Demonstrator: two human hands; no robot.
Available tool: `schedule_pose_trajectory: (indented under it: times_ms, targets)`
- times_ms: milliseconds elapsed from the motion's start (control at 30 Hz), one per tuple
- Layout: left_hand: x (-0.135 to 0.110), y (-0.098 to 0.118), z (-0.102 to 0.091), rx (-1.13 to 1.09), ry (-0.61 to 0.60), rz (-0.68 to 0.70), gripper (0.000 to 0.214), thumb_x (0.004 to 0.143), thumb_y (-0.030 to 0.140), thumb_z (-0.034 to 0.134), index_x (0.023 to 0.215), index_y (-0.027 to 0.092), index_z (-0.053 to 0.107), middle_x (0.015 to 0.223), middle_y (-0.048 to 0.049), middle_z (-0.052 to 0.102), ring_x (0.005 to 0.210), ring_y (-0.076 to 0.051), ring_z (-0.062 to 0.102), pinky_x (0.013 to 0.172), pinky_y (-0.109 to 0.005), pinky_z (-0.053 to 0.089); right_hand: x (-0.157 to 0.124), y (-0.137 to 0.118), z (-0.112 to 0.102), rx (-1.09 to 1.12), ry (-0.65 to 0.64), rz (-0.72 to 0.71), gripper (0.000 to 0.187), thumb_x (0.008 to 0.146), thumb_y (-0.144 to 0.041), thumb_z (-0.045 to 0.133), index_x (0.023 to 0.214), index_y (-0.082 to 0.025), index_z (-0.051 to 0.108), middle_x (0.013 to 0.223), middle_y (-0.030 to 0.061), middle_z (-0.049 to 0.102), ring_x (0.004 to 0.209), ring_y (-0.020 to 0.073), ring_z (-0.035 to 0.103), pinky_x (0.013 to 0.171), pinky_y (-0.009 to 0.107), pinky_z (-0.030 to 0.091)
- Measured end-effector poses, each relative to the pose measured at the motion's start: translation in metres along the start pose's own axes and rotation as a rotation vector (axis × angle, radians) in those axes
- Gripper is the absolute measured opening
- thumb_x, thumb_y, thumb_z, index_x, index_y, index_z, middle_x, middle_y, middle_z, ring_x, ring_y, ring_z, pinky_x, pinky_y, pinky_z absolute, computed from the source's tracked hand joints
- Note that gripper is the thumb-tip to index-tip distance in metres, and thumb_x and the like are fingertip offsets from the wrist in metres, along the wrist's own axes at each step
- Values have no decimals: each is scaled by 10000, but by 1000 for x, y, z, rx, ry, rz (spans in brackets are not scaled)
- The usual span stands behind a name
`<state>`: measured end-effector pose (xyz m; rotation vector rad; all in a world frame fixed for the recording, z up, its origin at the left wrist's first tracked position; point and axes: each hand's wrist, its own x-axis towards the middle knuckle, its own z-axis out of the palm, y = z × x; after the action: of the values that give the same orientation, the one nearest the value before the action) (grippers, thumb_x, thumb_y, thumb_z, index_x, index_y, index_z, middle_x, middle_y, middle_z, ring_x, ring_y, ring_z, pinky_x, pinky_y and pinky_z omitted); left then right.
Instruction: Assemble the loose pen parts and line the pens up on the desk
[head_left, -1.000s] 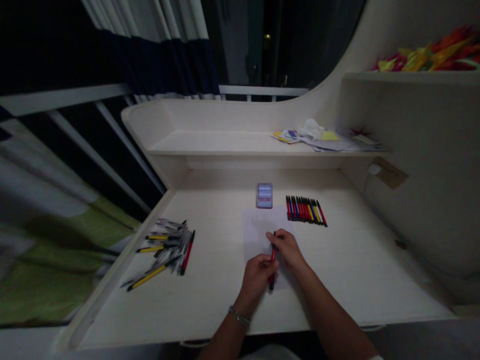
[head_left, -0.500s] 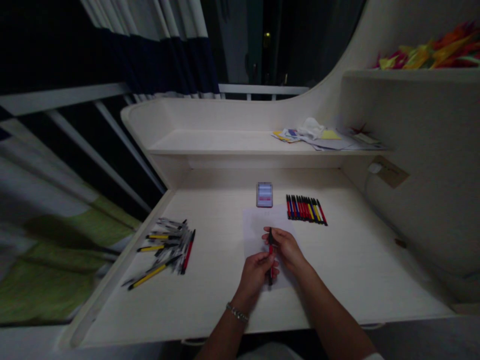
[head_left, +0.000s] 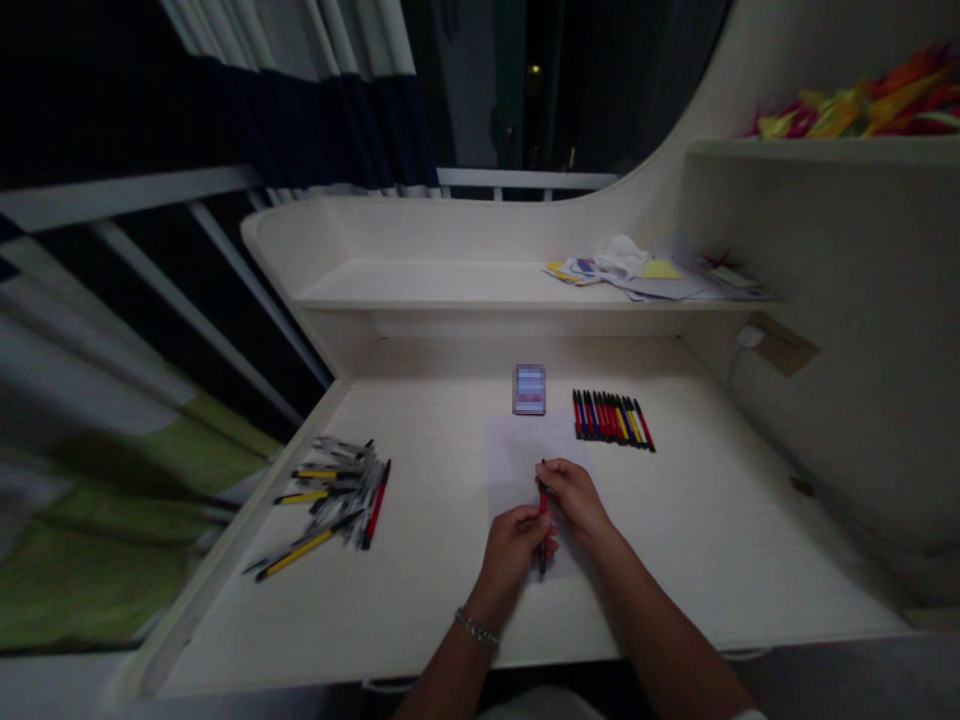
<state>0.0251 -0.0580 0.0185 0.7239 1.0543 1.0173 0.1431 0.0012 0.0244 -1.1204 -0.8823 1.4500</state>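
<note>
Between my two hands a red pen with black ends stands nearly in line with my view, over a white sheet of paper. My left hand is closed round its lower part. The fingers of my right hand pinch its black upper end. To the right of the paper lies a neat row of pens in red, blue, yellow and white, all with black tips. On the left is a loose pile of pen parts, clear, black and yellow, with a red pen along its right side.
A phone with a lit screen lies beyond the paper. Papers and a crumpled white tissue sit on the raised shelf. A plugged-in white charger is at the right wall, its cable running down to the desk.
The fingers of my right hand have closed in tighter round the pen's upper end. My left hand keeps its grip, and the laid-out pens and the pile have not moved.
</note>
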Motion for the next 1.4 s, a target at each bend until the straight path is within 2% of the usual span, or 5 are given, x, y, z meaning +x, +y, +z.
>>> schedule_pose_trajectory:
  times_ms: [367, 533, 867, 1100, 1400]
  targets:
    - [1, -3, -1, -3, -5, -6, 400, 624, 442, 827, 792, 113, 674, 684, -60, 681, 534, -149, 625, 530, -272, 496, -3, 3, 0, 19, -26, 10, 346, 632, -479, 811, 675, -171, 660, 660, 29, 634, 605, 135, 537, 548, 246, 399]
    - [1, -2, 0, -2, -23, -12, 413, 645, 457, 803, 828, 106, 687, 692, -73, 691, 529, -154, 625, 527, -280, 499, -3, 3, -2, 85, -98, 69, 405, 687, -531, 748, 886, -179, 720, 757, 51, 680, 638, 156, 571, 536, 253, 396]
    - [5, -14, -3, 236, 87, 88, 310, 669, 411, 764, 723, 114, 693, 529, -43, 650, 441, -130, 551, 453, -234, 408, -6, 7, 4, -84, 108, -23, 341, 641, -475, 787, 627, -171, 633, 611, 26, 641, 590, 145, 545, 573, 264, 389]
    - [10, -1, -4, 148, 45, 180, 345, 707, 447, 761, 832, 126, 747, 748, -78, 729, 683, -173, 650, 647, -262, 490, -13, 8, -10, -200, 37, -139, 435, 745, -563, 690, 964, -187, 697, 893, 68, 709, 802, 203, 628, 739, 320, 474]
    - [21, 9, 3, -67, 101, 155, 443, 673, 493, 796, 909, 118, 767, 808, -80, 716, 709, -157, 631, 661, -261, 492, -47, 19, -24, -355, -103, -136, 311, 796, -489, 674, 872, -191, 629, 820, 35, 671, 758, 182, 606, 701, 299, 466]
